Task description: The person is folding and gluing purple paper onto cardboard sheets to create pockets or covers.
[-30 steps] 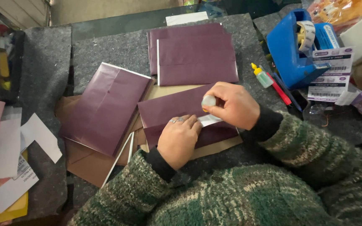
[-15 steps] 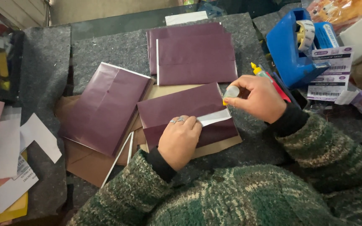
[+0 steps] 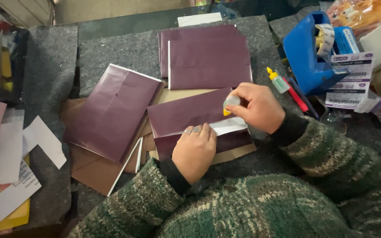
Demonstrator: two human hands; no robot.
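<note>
Grey felt mat [image 3: 124, 53] underneath, covered with maroon folded sheets: a stack [image 3: 206, 57] at twelve o'clock, a tilted one [image 3: 111, 110] at nine. At centre, the maroon envelope [image 3: 186, 112] in work, on brown card, white flap [image 3: 229, 127] lifted at its four o'clock edge. Left hand [image 3: 195, 150] flat, fingers spread, pressing the lower fold. Right hand [image 3: 254, 105] back from three o'clock since half a second ago, fingers pinched around a small glue bottle [image 3: 231, 103], yellow tip down over the flap; likely gluing resumed. Blue tape dispenser [image 3: 307, 50] at two o'clock.
</note>
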